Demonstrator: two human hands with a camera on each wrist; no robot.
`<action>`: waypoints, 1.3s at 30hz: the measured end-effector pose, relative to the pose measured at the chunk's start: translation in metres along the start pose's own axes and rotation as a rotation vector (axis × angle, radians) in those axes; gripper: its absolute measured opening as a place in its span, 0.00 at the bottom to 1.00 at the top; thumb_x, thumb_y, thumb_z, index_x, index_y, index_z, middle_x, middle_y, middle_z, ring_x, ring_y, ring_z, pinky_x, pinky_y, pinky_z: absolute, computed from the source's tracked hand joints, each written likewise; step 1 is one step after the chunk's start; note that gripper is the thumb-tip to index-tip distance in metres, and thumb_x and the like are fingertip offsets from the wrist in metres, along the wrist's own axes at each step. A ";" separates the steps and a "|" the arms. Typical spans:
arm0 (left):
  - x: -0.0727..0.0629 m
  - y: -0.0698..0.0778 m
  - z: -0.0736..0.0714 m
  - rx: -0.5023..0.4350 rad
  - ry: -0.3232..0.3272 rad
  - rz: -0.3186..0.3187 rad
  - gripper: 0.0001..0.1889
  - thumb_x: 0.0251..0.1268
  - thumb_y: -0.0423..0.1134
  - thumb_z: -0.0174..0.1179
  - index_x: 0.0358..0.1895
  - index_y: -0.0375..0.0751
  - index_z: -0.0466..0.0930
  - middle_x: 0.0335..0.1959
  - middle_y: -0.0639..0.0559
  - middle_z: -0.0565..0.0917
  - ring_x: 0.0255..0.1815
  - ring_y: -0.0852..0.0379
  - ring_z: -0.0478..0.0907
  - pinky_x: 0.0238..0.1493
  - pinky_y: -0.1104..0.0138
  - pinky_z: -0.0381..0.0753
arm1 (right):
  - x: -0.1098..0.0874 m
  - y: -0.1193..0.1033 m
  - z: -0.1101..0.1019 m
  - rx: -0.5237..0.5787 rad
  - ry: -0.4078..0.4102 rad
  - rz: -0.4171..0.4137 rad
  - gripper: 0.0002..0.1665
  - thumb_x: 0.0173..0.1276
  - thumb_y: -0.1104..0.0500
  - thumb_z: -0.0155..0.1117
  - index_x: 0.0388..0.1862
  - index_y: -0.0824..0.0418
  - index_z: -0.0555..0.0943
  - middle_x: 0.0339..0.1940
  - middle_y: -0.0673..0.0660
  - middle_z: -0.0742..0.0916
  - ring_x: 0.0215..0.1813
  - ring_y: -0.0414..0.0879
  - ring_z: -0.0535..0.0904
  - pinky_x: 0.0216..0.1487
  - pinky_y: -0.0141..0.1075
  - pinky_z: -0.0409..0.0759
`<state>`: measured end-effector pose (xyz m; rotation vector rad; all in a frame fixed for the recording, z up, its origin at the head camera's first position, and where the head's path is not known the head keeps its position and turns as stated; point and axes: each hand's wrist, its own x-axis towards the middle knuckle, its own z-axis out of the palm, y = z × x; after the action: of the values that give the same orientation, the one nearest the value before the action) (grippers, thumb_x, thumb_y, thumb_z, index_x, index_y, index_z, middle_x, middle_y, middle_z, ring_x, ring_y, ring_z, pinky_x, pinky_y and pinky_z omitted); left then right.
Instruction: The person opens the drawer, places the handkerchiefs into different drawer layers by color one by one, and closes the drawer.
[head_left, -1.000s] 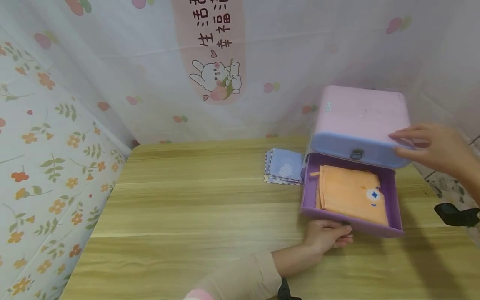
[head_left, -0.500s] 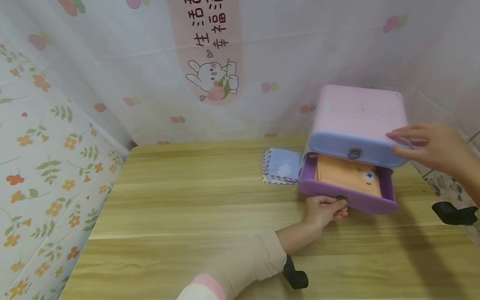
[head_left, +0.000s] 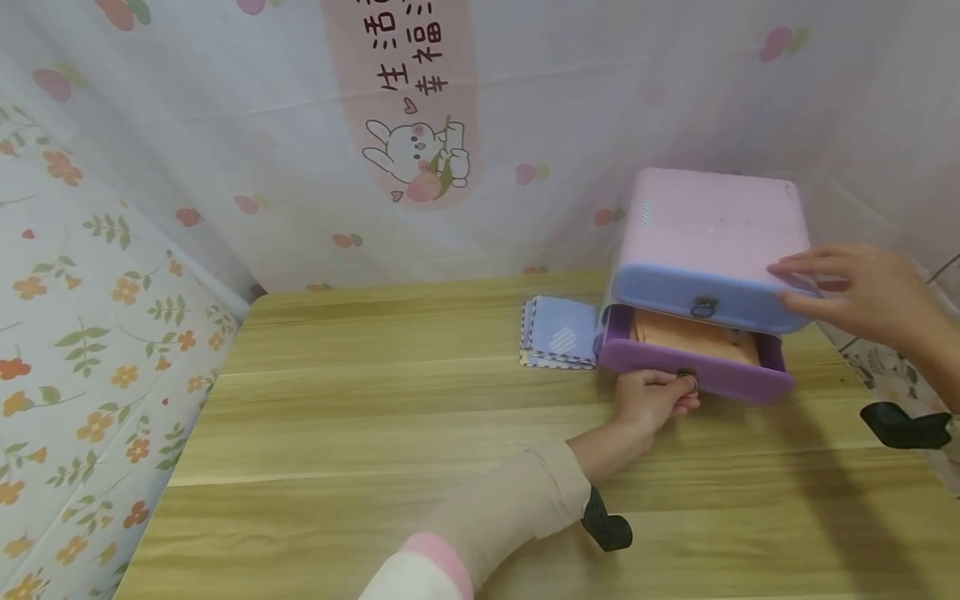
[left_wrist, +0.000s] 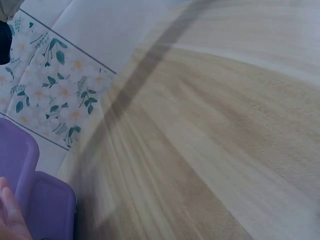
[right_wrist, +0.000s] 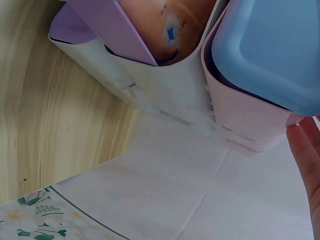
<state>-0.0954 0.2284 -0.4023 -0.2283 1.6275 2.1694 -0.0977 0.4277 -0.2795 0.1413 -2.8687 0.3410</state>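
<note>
At the right of the table stands a small drawer cabinet with a pink top (head_left: pixel 723 217) and a blue upper drawer front (head_left: pixel 667 287) with a ring pull (head_left: pixel 703 307). Below it a purple drawer (head_left: pixel 750 387) is part way out, with a folded orange towel (head_left: pixel 697 336) inside, also seen in the right wrist view as orange cloth (right_wrist: pixel 185 25) with a blue mark. My left hand (head_left: pixel 651 400) pinches the purple drawer's ring pull with thumb and fingers. My right hand (head_left: pixel 870 287) rests on the cabinet's upper right corner, fingers fairly straight.
Folded blue cloths (head_left: pixel 562 329) with checked edging lie on the wooden table (head_left: pixel 360 433), against the cabinet's left side. A lower purple drawer front (left_wrist: pixel 52 207) shows in the left wrist view. Printed curtains (head_left: pixel 247 150) hang behind and at the left.
My left hand has pushed the purple drawer inward, so less of the orange towel shows. The right hand keeps its place on the cabinet corner.
</note>
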 end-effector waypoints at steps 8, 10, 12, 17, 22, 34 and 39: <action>0.006 0.003 0.005 0.024 0.030 0.023 0.07 0.44 0.27 0.65 0.18 0.35 0.76 0.13 0.44 0.80 0.17 0.49 0.80 0.19 0.64 0.80 | 0.000 0.000 0.001 0.027 0.001 0.002 0.21 0.53 0.58 0.66 0.45 0.67 0.79 0.45 0.70 0.77 0.40 0.70 0.73 0.32 0.59 0.73; 0.008 0.003 0.006 0.028 0.034 0.028 0.06 0.44 0.27 0.65 0.18 0.35 0.77 0.13 0.44 0.80 0.16 0.50 0.80 0.19 0.65 0.80 | 0.000 0.000 0.001 0.029 0.006 -0.006 0.21 0.52 0.59 0.66 0.45 0.66 0.79 0.44 0.69 0.78 0.39 0.69 0.74 0.31 0.57 0.74; 0.011 0.004 0.007 0.028 0.036 0.033 0.06 0.45 0.27 0.64 0.19 0.35 0.77 0.14 0.46 0.80 0.16 0.51 0.80 0.19 0.65 0.80 | 0.000 0.000 0.001 0.030 0.014 -0.017 0.20 0.51 0.59 0.66 0.44 0.66 0.79 0.44 0.68 0.78 0.39 0.68 0.75 0.30 0.56 0.75; 0.018 0.005 0.011 0.007 0.042 0.059 0.05 0.46 0.27 0.64 0.20 0.35 0.78 0.14 0.47 0.80 0.17 0.53 0.80 0.21 0.66 0.80 | 0.000 0.001 0.002 0.017 0.021 -0.024 0.20 0.51 0.58 0.67 0.43 0.66 0.80 0.43 0.66 0.79 0.38 0.66 0.75 0.30 0.54 0.75; 0.025 0.007 0.015 0.020 0.053 0.059 0.06 0.46 0.27 0.64 0.20 0.35 0.77 0.13 0.48 0.80 0.16 0.53 0.80 0.21 0.66 0.80 | 0.000 0.002 0.002 0.001 0.045 -0.034 0.20 0.50 0.57 0.67 0.42 0.65 0.80 0.42 0.64 0.80 0.37 0.65 0.76 0.27 0.34 0.76; 0.041 0.015 0.020 0.044 0.064 0.026 0.05 0.47 0.27 0.63 0.19 0.33 0.79 0.13 0.45 0.80 0.17 0.50 0.80 0.18 0.69 0.79 | 0.001 0.002 0.001 0.000 0.070 -0.038 0.20 0.47 0.58 0.69 0.40 0.65 0.81 0.41 0.63 0.81 0.36 0.58 0.78 0.25 0.19 0.70; 0.040 0.018 0.020 0.059 0.067 -0.002 0.06 0.47 0.28 0.64 0.19 0.34 0.78 0.13 0.46 0.80 0.18 0.52 0.80 0.23 0.65 0.80 | 0.001 0.004 0.004 0.021 0.067 -0.034 0.19 0.47 0.59 0.69 0.39 0.66 0.81 0.40 0.62 0.81 0.34 0.42 0.78 0.23 0.12 0.65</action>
<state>-0.1361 0.2525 -0.3954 -0.2880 1.7238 2.1297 -0.1002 0.4303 -0.2834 0.1785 -2.7942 0.3629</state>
